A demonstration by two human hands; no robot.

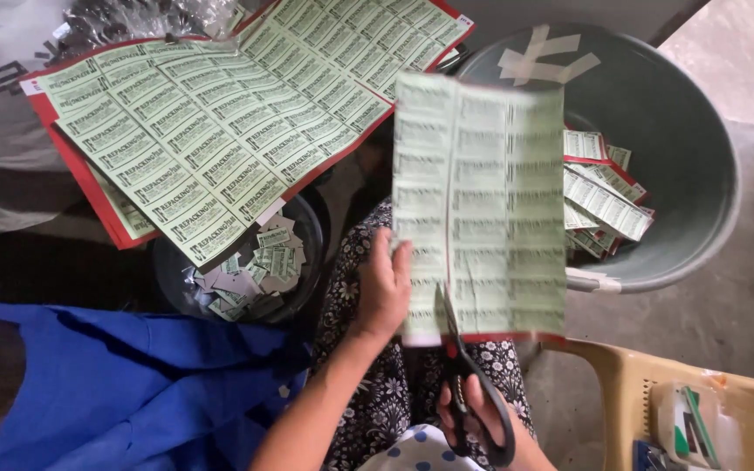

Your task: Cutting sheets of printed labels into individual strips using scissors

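Two hands: left hand [383,292] grips label sheet [480,205] edge; scissors [464,366] at bottom edge.

Home packing spot, floor level.
Concrete floor [743,288], grey plastic tub [700,131] of label strips, beige plastic chair [621,384], blue cloth [115,384].

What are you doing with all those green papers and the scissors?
A person is cutting a green label sheet. The left hand holds its lower edge, and the right hand works black scissors whose blades enter the sheet from below. A stack of uncut sheets lies to the left, small cut labels fill a dark bowl, and strips sit in a grey tub.
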